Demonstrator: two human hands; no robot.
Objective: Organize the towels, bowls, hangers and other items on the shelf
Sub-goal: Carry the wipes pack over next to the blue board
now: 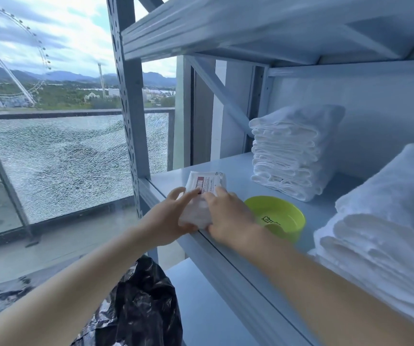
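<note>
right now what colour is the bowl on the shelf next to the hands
Lime green, with a small dark line drawing inside; the bowl shows best in the head view.

Bare shelf [235, 171] behind the packet [202, 196] — towel stack [293, 151], green bowl [279, 216] crowd the right.
</note>
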